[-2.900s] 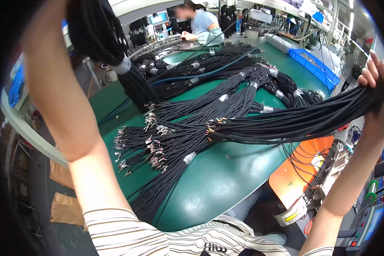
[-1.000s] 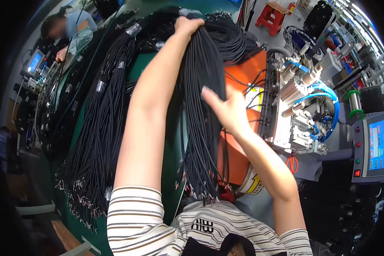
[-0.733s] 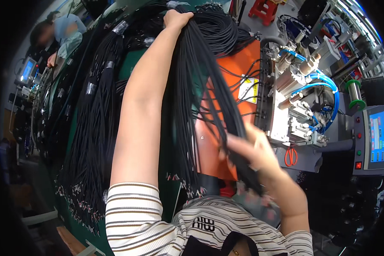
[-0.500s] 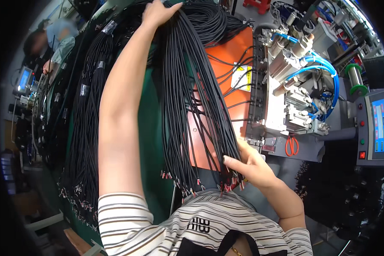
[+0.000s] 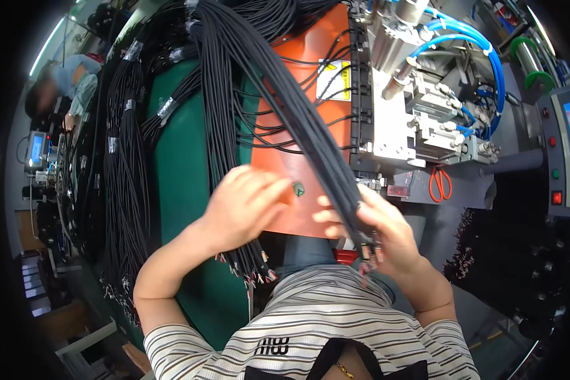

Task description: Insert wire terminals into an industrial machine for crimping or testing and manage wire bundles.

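Observation:
A thick bundle of thin black cables (image 5: pixel 307 130) slants from the upper middle down to the right. Around its lower end, just above the stripped red and white wire tips, my right hand (image 5: pixel 389 231) is closed. My left hand (image 5: pixel 244 206) is bent in over the lower part of a second group of black cables (image 5: pixel 218 111) on the left. Motion smears its fingers, so whether they grip anything is hidden. Beneath the cables lies an orange board (image 5: pixel 297 212), with several single black cables running across it to the machine's edge.
A metal machine (image 5: pixel 386 120) with cylinders and blue air hoses (image 5: pixel 497 82) stands right of the board. Red-handled scissors (image 5: pixel 440 183) lie below it, near a control panel (image 5: pixel 557 158). More cable bundles (image 5: pixel 130 183) hang over the green surface (image 5: pixel 180 164). A person (image 5: pixel 69 82) sits far left.
My left hand has come down from the bundle's top toward my body. The cables now part into two groups, the right one gathered tighter in my right hand. The view has shifted slightly.

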Demonstrator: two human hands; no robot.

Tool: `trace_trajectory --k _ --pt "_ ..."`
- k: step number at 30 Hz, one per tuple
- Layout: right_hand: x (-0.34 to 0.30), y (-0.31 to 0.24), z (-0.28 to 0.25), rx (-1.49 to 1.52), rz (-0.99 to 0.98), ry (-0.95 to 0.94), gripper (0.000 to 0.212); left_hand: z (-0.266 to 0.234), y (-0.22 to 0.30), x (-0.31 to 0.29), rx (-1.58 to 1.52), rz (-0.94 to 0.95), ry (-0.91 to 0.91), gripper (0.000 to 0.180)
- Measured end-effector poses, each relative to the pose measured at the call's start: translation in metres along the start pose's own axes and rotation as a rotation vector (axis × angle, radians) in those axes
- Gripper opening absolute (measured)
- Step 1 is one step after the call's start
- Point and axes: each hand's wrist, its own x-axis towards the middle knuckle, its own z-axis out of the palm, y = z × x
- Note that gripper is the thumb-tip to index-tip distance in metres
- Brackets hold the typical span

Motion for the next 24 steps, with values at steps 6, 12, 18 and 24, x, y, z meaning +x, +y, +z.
trace_trajectory --k 6,12,18,24 --pt "-0.028 0.009 -0.027 -0.142 0.083 -0.066 0.057 0.038 0.016 0.07 -0.022 0.37 0.041 0.05" --pt "-0.034 0.016 -0.077 0.254 -0.208 -0.023 0.057 0.051 0.018 0.086 -0.046 0.392 -0.005 0.03" --pt "-0.004 0.006 -0.068 -0.166 -0.322 0.319 0.016 0.064 0.033 0.084 -0.096 0.12 -0.025 0.028" --pt "0.001 0.003 -0.076 -0.188 -0.328 0.155 0.018 0.074 0.035 0.09 -0.325 0.046 0.175 0.029"
